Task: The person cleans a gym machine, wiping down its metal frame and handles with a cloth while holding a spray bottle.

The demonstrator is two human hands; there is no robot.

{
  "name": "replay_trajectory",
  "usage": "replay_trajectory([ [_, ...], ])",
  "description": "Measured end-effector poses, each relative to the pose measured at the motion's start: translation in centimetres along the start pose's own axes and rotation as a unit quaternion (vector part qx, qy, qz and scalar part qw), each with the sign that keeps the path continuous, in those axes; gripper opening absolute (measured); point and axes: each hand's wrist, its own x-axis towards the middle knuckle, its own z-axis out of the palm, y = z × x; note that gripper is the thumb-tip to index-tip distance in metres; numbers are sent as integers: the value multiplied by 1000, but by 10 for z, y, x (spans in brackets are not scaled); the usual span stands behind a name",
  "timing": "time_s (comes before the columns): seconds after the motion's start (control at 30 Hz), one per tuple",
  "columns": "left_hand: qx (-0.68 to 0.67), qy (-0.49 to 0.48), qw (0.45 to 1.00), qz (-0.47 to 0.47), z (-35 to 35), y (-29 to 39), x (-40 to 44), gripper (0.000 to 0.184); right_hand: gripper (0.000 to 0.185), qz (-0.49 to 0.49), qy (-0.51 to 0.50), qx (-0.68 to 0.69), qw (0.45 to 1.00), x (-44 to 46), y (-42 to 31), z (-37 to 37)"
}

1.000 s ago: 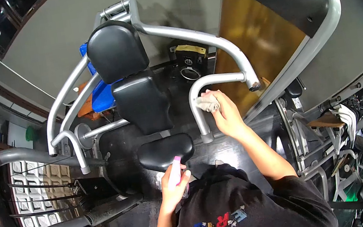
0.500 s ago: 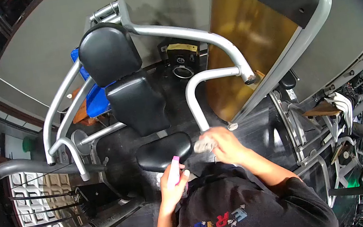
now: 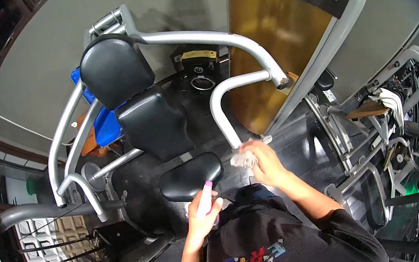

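Observation:
A crumpled whitish cloth (image 3: 243, 160) is in my right hand (image 3: 266, 163), which is at the lower end of the curved silver handle (image 3: 221, 115) of a gym machine. Slight blur softens the fingers there. My left hand (image 3: 201, 218) is wrapped round a white and pink bottle (image 3: 206, 199), held upright just in front of the black seat (image 3: 191, 177). Behind the seat rise two black back pads (image 3: 151, 123).
A gold and black machine housing (image 3: 277, 39) stands behind the handle. A second silver handle (image 3: 89, 195) hangs on the left. A black box with a yellow top (image 3: 201, 67) is by the wall. More gym equipment (image 3: 387, 158) fills the right side.
My right hand has moved down the silver handle with the cloth, from its upper curve to its lower end. My left hand still holds the bottle. The view has shifted slightly.

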Motion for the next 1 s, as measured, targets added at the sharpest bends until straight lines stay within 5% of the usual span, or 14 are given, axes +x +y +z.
replay_trajectory([
  [0.13,10,-21,1000,20,-3,-2,4,22,38,4,134,-80,988,8,12,32],
  [0.3,11,-46,999,15,-10,-4,6,22,37,-46,-17,23,999,-7,-21,36],
  [0.37,20,-41,999,21,-13,-6,5,22,35,21,-26,53,998,-12,-20,26],
  [0.53,28,-32,999,28,-18,-14,3,23,37,166,234,203,936,13,0,17],
  [0.6,21,-28,999,17,-17,-15,2,24,39,153,243,295,911,22,15,23],
  [0.67,27,-28,999,27,-14,-13,3,25,37,223,192,267,918,33,3,26],
  [0.73,34,-27,998,39,-12,-9,5,25,33,152,153,91,972,5,19,52],
  [0.8,20,-30,999,23,-8,-7,7,25,30,-65,16,-74,995,5,-2,17],
  [0.93,34,-6,998,61,-2,-7,10,20,31,-64,-64,-1,996,10,12,-12],
  [1.0,24,-6,999,46,-1,-6,11,20,33,155,98,216,959,36,16,-14],
])
